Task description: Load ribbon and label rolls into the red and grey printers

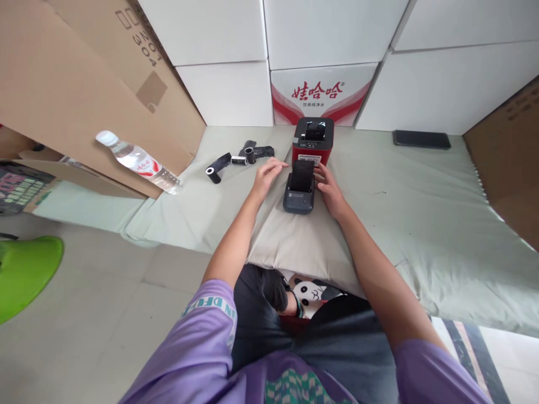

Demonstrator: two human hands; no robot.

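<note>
A small dark printer [298, 201] with its black lid [303, 175] standing up sits on the covered surface in front of me. My right hand [332, 192] is at its right side, fingers and thumb closed on the edge near the lid. To the left, my left hand [266, 175] hovers close to the lid with fingertips drawn together; nothing shows between them. Right behind stands a larger red and black printer [312, 147], partly covered by the raised lid. Several black ribbon rolls, one with a white core [213, 175], lie loosely left of my hands.
A water bottle [141, 161] leans over the left side by a cardboard box [105, 67]. White cartons [324, 92] form a wall at the back. A black phone [421, 139] lies at the back right. A green seat [29, 269] stands on the floor at left.
</note>
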